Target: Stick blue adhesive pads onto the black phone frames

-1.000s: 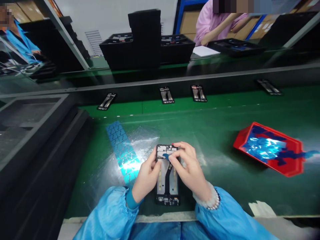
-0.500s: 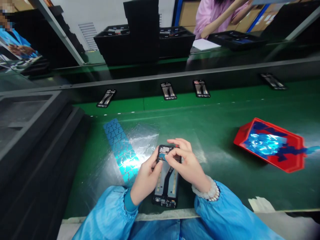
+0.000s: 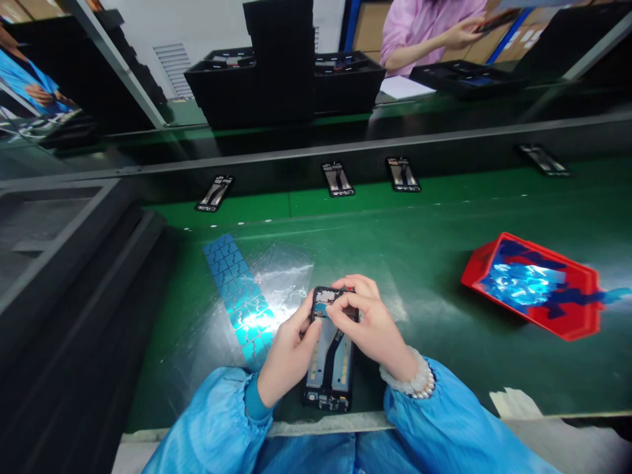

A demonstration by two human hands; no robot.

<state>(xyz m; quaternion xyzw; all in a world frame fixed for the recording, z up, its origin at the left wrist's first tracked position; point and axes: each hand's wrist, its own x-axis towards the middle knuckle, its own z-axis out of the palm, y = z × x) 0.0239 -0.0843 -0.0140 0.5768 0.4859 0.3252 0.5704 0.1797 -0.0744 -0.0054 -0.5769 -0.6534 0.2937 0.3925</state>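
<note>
An opened phone [image 3: 340,365], its inner parts and a black ribbon cable bared, lies at the bench's front edge. My left hand [image 3: 291,352] is closed on its upper left side, thumb over the frame. Near the phone's top, my right hand [image 3: 368,322] has thumb and forefinger pinched at the edge of a small blue sticker [image 3: 320,308]; its other fingers reach over the phone's top right corner. The fingertips hide part of the sticker. Left of my hands lies a sheet of blue stickers [image 3: 230,270] on clear film [image 3: 289,266].
On the right sits a red bin [image 3: 582,322] holding shiny blue material. Several opened phones [image 3: 338,179] lie on the green belt [image 3: 286,201] behind. Black trays [image 3: 143,243] are stacked at left. Across the line, a person in pink [image 3: 412,33] holds a dark device.
The phones on the belt have shifted slightly to the right. The person in pink has lowered an arm, and a dark device now shows in hand. My hands have hardly moved.
</note>
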